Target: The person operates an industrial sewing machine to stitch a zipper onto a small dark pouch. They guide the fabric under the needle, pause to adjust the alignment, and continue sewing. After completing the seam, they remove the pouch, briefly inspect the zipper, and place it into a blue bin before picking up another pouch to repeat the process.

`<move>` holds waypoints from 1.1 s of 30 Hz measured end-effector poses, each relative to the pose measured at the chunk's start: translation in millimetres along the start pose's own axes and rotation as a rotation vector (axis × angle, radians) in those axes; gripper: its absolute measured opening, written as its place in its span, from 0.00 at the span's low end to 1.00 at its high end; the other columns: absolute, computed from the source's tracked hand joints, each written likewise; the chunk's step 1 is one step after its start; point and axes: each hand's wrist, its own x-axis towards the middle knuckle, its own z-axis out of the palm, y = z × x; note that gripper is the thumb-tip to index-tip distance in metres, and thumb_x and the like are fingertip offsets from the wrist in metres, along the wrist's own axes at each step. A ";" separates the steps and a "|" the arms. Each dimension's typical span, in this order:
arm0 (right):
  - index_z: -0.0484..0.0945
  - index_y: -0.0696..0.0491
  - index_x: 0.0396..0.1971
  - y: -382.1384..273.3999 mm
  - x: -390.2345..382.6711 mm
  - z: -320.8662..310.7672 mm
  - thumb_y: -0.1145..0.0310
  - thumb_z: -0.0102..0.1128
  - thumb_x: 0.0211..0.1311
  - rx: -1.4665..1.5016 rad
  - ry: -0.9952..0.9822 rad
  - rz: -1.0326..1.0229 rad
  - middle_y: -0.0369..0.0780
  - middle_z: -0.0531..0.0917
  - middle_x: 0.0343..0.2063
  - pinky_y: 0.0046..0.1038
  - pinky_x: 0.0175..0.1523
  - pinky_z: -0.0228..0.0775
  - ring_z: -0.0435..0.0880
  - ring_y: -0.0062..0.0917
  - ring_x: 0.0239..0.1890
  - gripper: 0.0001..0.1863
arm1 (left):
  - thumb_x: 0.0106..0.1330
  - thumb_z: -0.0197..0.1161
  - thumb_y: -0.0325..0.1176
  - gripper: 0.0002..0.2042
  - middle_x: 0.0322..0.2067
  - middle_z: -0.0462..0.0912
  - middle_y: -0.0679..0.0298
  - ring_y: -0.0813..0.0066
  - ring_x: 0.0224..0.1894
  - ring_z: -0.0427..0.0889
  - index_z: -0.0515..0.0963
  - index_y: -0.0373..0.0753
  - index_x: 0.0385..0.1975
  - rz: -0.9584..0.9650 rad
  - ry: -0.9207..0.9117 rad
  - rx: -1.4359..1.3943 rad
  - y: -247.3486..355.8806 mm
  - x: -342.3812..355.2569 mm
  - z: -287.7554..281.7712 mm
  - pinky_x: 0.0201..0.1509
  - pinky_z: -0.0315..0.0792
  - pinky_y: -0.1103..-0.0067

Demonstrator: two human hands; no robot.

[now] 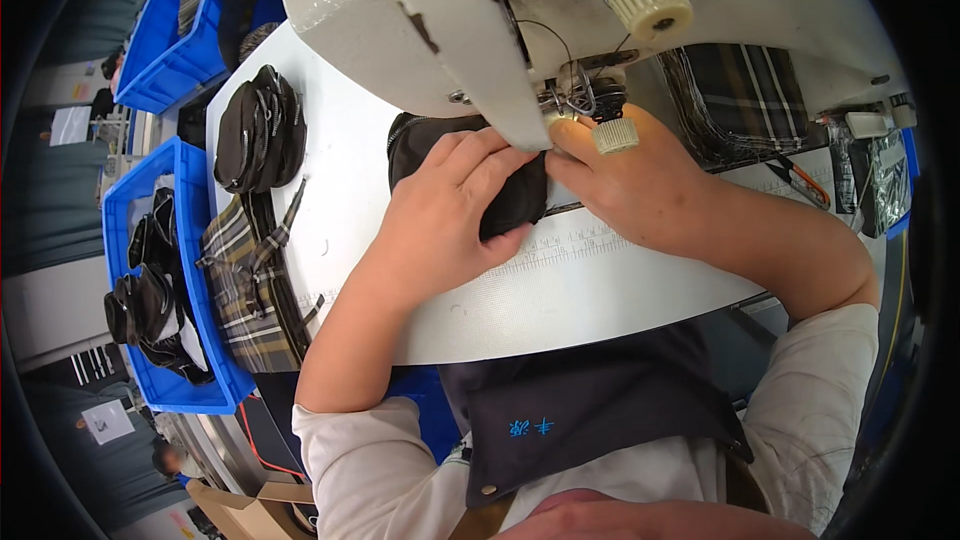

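Left hand (450, 202): we spread thumb and fingers on the dark brown fabric pouch (518, 202) | Pouch: lies on the white sewing table (480, 325), beside the sewing machine's (460, 25) needle area | Right hand (640, 180): at pouch's right edge; we cannot tell whether it pinches

Sewing machine (440, 20) blocks overhead; near tabletop (540, 310) leaves passage.

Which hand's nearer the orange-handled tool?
Right. The right hand is left of the orange-handled tool, near the machine's needle area; the left hand is farther left, on the dark pouch.
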 end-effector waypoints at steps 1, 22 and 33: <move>0.84 0.53 0.33 -3.4 -1.3 -0.5 0.72 0.66 0.54 0.007 -0.013 0.006 0.34 0.80 0.32 0.34 0.45 0.70 0.81 0.30 0.42 0.07 | 0.47 0.78 0.34 0.29 0.58 0.81 0.57 0.50 0.55 0.82 0.84 0.41 0.55 0.004 0.025 0.014 -2.8 0.0 1.4 0.59 0.79 0.63; 0.87 0.65 0.37 -29.0 -12.5 0.8 0.73 0.68 0.59 -0.163 0.067 -0.218 0.46 0.87 0.37 0.29 0.37 0.65 0.79 0.28 0.38 0.10 | 0.42 0.71 0.22 0.25 0.50 0.87 0.65 0.58 0.49 0.85 0.88 0.40 0.47 0.213 0.214 0.189 -12.0 6.6 23.7 0.49 0.82 0.69; 0.85 0.65 0.34 -28.4 -9.6 -10.4 0.73 0.67 0.56 -0.101 -0.021 -0.252 0.45 0.84 0.36 0.29 0.34 0.63 0.76 0.28 0.35 0.10 | 0.42 0.70 0.20 0.27 0.49 0.87 0.63 0.58 0.47 0.86 0.87 0.40 0.49 0.210 0.227 0.179 -13.7 6.2 27.7 0.50 0.81 0.70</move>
